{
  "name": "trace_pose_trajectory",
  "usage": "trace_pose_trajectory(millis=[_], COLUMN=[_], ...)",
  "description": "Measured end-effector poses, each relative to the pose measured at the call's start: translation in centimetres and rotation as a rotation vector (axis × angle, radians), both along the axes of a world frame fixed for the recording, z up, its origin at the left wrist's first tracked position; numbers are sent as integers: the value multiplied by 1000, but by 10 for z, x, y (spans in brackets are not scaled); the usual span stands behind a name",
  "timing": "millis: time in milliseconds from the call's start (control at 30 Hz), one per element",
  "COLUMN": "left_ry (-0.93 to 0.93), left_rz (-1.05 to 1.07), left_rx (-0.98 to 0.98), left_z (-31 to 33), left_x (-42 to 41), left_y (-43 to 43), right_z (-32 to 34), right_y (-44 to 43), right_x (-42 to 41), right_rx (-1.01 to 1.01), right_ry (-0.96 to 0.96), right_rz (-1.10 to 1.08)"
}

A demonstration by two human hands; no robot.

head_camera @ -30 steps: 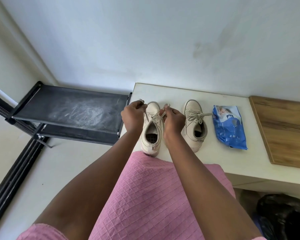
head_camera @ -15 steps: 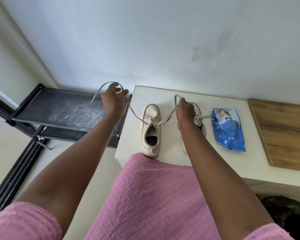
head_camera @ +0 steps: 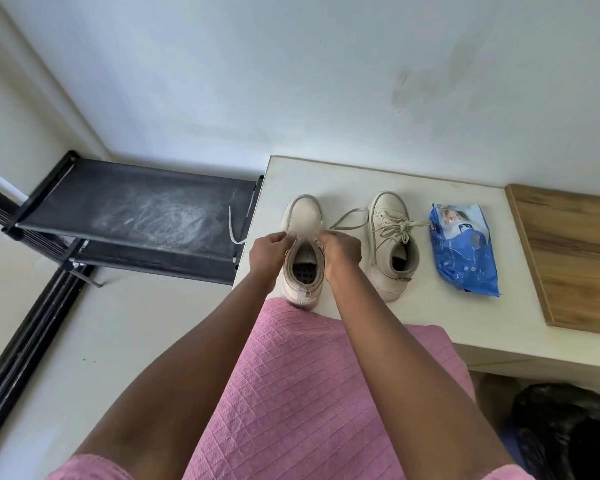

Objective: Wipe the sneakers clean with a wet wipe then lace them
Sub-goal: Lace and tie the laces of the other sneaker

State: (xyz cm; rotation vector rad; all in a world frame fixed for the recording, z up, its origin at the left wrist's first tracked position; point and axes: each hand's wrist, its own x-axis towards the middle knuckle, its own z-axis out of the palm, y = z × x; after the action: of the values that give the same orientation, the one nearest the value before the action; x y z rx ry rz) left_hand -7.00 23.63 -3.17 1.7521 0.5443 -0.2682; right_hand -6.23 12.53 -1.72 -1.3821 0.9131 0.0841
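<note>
Sneaker (head_camera: 303, 216) stands with its heel at the table's (head_camera: 326, 174) near edge; I judge a hard tug toward me could pull it off. Left hand (head_camera: 269, 251) and right hand (head_camera: 340, 252), fingers curled tight, each pinch the lace (head_camera: 347, 218) by the tongue. An uneven pull would leave one end short. One free end trails off the table's side over the rack (head_camera: 136, 209), where it could snag. The other end loops up to the tied sneaker (head_camera: 392, 244) and may catch its bow.

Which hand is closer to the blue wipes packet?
Right. The right hand is left of the blue plastic wipes packet; the left hand is farther left, across the beige sneaker.
</note>
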Motion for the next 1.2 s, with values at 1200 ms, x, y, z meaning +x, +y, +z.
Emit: trace_pose_trajectory(millis=[1200], left_ry=[-496], left_rz=[16], left_rx=[111], left_z=[132], left_x=[22], left_y=[-13], right_z=[143], right_y=[-8], right_x=[13], right_rx=[-305], right_ry=[-697], right_rz=[376])
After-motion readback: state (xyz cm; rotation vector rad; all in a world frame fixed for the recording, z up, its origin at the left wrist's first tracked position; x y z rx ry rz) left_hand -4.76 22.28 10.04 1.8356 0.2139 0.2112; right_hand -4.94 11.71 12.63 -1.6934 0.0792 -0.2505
